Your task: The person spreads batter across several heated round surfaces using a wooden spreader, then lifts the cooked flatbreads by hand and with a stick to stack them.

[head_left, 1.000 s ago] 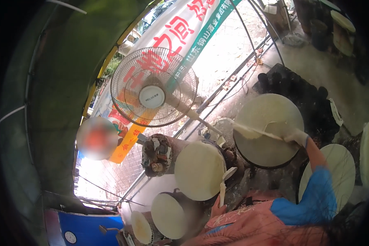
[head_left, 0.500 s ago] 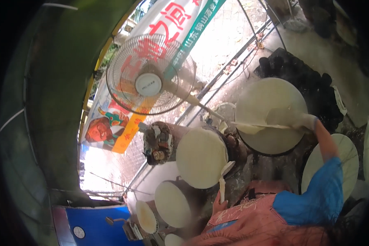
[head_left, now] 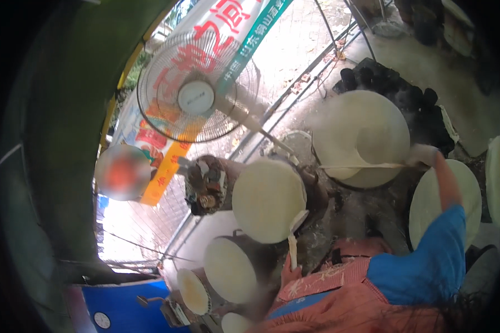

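Observation:
My right hand (head_left: 425, 155) is closed round one end of a long, thin, pale spreader (head_left: 366, 166). The spreader lies across the near part of a big round griddle (head_left: 353, 114), which has a pale coating. Under the spreader, at the near left, shows a lighter patch of batter (head_left: 343, 172), and a darker round patch sits to the right of the middle. Low in front of my apron, my left hand (head_left: 290, 272) grips the pale handle of a ladle (head_left: 293, 244). The ladle's head is at the right rim of a round vessel with a pale surface (head_left: 268, 201).
A standing fan (head_left: 196, 97) rises at the left, its pole slanting towards the griddle. Several pale round surfaces surround me, one at the right (head_left: 455, 194) and one at the lower left (head_left: 229, 269). A dark, lumpy heap (head_left: 383, 77) lies behind the griddle.
The whole view has shifted slightly. Against the griddle, my right hand and the spreader have come nearer and a little to the right. My left hand keeps its hold on the ladle.

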`<action>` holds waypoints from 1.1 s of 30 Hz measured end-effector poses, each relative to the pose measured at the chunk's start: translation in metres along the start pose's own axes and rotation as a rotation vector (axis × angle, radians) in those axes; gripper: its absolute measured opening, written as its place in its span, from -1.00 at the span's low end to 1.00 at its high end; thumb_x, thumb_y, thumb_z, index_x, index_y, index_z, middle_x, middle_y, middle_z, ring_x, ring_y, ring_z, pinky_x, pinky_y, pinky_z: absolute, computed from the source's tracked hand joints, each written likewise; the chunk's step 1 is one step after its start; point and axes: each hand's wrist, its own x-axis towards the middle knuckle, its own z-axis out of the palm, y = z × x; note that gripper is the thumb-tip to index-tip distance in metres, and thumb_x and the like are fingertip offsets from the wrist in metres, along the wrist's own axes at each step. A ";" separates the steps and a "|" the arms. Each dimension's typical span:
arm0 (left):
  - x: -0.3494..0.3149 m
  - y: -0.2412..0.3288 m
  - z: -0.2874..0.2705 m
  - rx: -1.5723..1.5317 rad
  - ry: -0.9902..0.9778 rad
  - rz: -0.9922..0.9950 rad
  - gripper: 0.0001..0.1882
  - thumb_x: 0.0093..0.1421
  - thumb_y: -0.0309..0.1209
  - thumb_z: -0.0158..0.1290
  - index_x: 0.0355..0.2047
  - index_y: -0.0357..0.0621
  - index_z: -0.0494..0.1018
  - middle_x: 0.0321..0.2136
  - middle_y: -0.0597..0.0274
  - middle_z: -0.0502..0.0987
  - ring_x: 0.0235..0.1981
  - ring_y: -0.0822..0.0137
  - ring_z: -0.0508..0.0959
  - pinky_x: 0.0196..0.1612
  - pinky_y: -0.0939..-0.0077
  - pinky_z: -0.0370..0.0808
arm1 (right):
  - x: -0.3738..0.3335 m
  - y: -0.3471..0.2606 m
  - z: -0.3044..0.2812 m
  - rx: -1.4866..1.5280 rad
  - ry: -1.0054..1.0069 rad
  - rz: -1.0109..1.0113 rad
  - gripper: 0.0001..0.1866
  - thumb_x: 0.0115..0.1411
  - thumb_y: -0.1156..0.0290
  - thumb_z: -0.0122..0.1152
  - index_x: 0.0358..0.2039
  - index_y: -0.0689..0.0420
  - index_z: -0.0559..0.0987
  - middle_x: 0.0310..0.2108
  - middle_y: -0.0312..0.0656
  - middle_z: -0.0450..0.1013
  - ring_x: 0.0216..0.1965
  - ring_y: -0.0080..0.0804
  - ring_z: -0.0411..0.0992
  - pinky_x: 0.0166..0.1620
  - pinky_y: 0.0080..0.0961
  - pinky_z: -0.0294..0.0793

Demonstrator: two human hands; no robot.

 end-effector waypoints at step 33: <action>-0.019 -0.022 -0.122 -1.188 -0.945 -0.239 -0.73 0.28 -0.17 -0.12 -0.43 -0.09 0.28 -0.76 0.38 0.12 -0.80 0.56 0.15 -0.78 0.68 0.11 | -0.083 -0.027 0.277 -0.178 1.136 0.200 -0.74 0.14 0.15 0.00 -0.31 -0.04 0.59 -0.41 -0.03 0.50 -0.32 -0.03 0.48 -0.26 -0.15 0.44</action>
